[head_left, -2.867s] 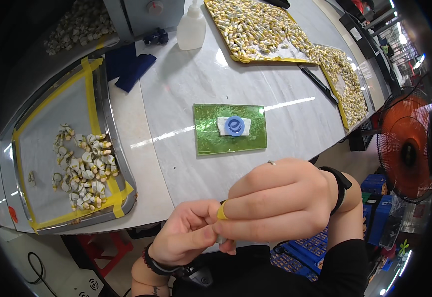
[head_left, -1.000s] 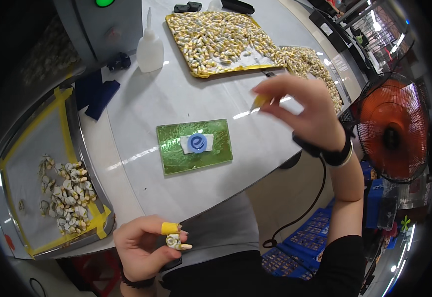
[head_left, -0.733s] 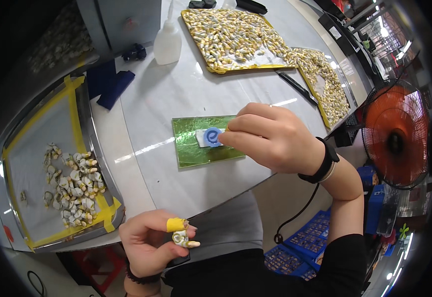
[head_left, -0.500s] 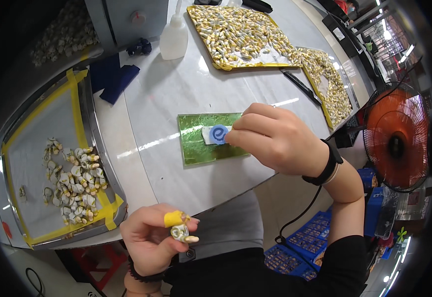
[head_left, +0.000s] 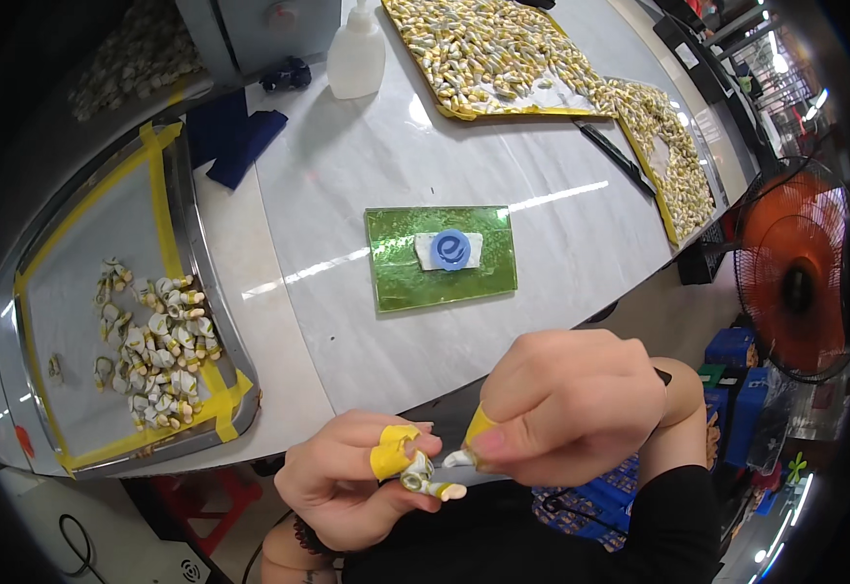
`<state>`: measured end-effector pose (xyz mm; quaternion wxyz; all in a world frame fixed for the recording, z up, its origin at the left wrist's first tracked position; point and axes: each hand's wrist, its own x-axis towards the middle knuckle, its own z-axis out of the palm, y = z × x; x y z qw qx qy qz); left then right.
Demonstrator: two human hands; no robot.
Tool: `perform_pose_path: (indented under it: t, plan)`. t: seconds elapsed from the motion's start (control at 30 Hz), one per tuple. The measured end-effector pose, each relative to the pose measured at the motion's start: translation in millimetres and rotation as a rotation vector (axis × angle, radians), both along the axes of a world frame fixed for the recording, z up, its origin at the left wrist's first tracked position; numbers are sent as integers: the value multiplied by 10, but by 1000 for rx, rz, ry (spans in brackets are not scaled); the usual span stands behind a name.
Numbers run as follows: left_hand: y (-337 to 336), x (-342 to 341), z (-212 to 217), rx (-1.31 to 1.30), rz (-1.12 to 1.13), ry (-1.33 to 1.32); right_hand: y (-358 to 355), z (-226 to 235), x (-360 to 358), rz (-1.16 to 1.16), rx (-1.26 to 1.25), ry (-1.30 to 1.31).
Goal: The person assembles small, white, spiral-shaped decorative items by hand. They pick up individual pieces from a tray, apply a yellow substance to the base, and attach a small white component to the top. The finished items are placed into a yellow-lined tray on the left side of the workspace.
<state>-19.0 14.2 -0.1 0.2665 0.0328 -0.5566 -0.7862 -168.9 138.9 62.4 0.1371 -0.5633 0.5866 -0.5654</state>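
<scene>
My left hand (head_left: 347,487) pinches a small painted figurine part (head_left: 417,475), white with yellow bands and a pale tip, between thumb and forefinger. A yellow wrap covers that forefinger. Close beside it, my right hand (head_left: 576,404) holds a tiny white piece (head_left: 458,458) with its tip pointing at the figurine part; whether the two touch I cannot tell. Yellow also shows on a right finger. Beyond my hands lies a green glass plate (head_left: 396,287). On it sits a white pad (head_left: 425,253) under a round blue disc (head_left: 451,250) with a dark swirl.
At left, a metal-rimmed tray (head_left: 225,389) edged in yellow tape holds a heap of similar figurine parts (head_left: 157,350). Two trays of small yellow-and-white pieces (head_left: 493,58) (head_left: 673,146) stand at the back right, a black cutter (head_left: 612,156) beside them. A white bottle (head_left: 356,60), dark blue cloth (head_left: 240,146) and orange fan (head_left: 795,273) surround the table.
My right hand has left the blue disc and come down toward my body, beside my left hand, with a tiny white piece now visible in its fingers. The left hand keeps the figurine part.
</scene>
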Motion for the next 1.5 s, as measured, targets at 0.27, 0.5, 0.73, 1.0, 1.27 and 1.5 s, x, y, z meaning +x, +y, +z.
perform_pose_path:
  t: [0.27, 0.5, 0.73, 1.0, 1.27, 1.5]
  plan:
    - [29, -37, 41, -79, 17, 27, 32, -9, 0, 99, 8, 46]
    - [-97, -114, 166, -483, 16, 31, 6, -62, 28, 149, 10, -47]
    - [-110, -86, 133, -469, 11, 49, 14, -84, 63, 114, -27, -19]
    - [-25, -99, 147, -439, 148, 10, 14, -65, 59, -9, -75, 261]
    - [-35, -3, 157, 419, -196, -55, -37, 79, -104, 152, 167, -150]
    - [-109, -15, 153, 392, -421, -125, -33, 29, -75, 291, 236, -252]
